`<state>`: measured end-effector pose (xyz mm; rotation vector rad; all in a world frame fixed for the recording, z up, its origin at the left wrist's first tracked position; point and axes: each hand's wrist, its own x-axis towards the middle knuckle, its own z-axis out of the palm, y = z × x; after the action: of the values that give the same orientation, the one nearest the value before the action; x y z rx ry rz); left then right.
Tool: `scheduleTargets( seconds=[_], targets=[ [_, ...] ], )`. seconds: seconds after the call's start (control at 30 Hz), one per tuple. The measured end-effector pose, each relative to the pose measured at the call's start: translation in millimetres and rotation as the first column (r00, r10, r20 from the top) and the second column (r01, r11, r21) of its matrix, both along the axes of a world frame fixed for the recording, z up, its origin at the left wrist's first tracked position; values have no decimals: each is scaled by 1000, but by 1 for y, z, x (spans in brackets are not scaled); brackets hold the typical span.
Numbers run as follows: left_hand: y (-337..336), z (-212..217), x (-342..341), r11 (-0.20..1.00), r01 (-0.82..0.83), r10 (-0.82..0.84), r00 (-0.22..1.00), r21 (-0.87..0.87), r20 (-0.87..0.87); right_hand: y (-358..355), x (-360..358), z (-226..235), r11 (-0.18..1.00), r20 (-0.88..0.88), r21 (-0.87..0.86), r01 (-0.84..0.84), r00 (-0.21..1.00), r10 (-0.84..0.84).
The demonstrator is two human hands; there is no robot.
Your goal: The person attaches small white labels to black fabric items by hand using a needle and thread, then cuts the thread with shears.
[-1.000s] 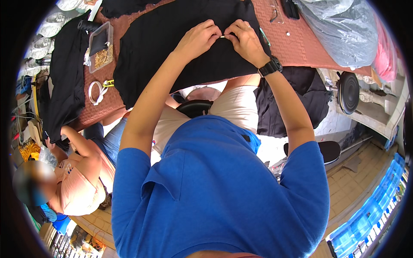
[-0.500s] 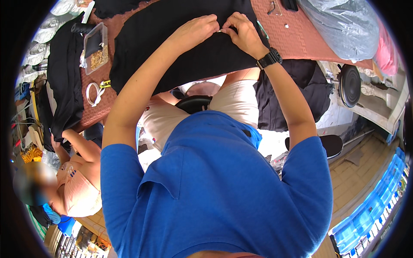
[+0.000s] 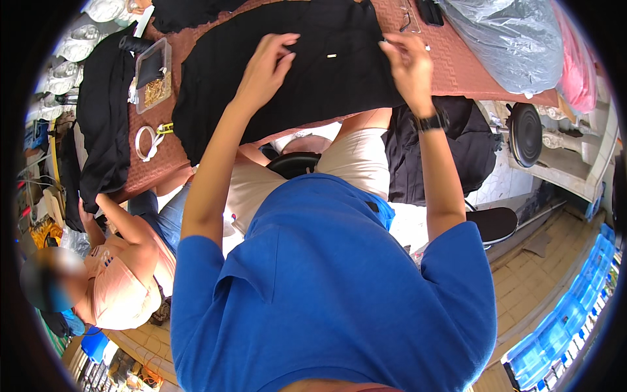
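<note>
A black garment [image 3: 313, 85] lies spread on a reddish-brown table [image 3: 457, 72]. A small pale tag [image 3: 332, 55] sits on the cloth between my hands. My left hand [image 3: 268, 65] rests on the garment left of the tag, its fingers bent and pinching the cloth. My right hand [image 3: 408, 65], with a black watch at its wrist, is lifted over the garment's right edge. Its fingers are curled around something small and thin with a pale tip; what it is I cannot make out.
A clear plastic box [image 3: 153, 75] of small golden pieces and a white ring [image 3: 147, 140] lie at the table's left. More black cloth [image 3: 104, 130] hangs there. A grey plastic bag [image 3: 516, 46] is at the right. Another person [image 3: 124, 281] sits lower left. Blue crates [image 3: 562, 326] stand lower right.
My hands, pinched together at one spot on the garment, have come apart. The right hand moved away to the right, and the small pale tag now shows between them.
</note>
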<state>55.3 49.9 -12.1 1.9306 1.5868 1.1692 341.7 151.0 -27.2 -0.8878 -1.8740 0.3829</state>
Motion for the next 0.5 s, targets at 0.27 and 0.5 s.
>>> scheduleTargets(
  seconds=[0.27, 0.5],
  targets=[
    [-98, -6, 8, 986, -158, 163, 974, 42, -160, -81, 51, -20, 905, 271, -247, 346, 921, -279],
    [-117, -22, 15, 997, -72, 64, 953, -15, -296, -89, 48, -30, 882, 326, -295, 367, 907, -268]
  ],
)
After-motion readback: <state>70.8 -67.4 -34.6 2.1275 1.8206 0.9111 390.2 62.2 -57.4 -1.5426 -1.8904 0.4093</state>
